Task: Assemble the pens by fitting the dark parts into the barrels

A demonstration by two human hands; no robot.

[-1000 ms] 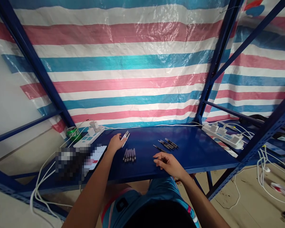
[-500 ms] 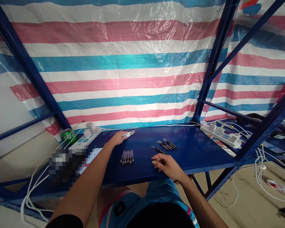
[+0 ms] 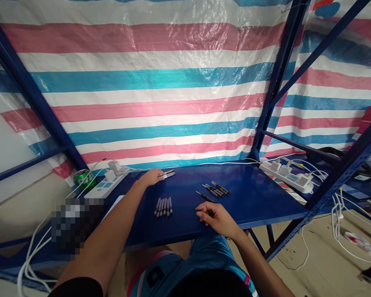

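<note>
My left hand [image 3: 151, 177] reaches to the back of the blue shelf [image 3: 250, 202] and lies on the near ends of two or three white pens [image 3: 167, 174]; whether its fingers grip them I cannot tell. A neat row of several dark pens [image 3: 163, 206] lies side by side in front of that hand. My right hand [image 3: 214, 217] rests near the front edge, fingers loosely curled with nothing visible in them. Just beyond it lies a single dark pen [image 3: 205, 196], and further back a loose pile of dark pens [image 3: 217, 189].
A white power strip [image 3: 106, 185] with plugs and a green can [image 3: 83, 177] sit at the back left. A second power strip [image 3: 289, 176] with cables lies at the right. Blue rack posts [image 3: 273, 82] and a striped tarp [image 3: 160, 82] stand behind. A blurred patch covers the left shelf.
My left hand has slid the white pens towards the back and turned them sideways. The right hand has barely moved. The view has shifted slightly.
</note>
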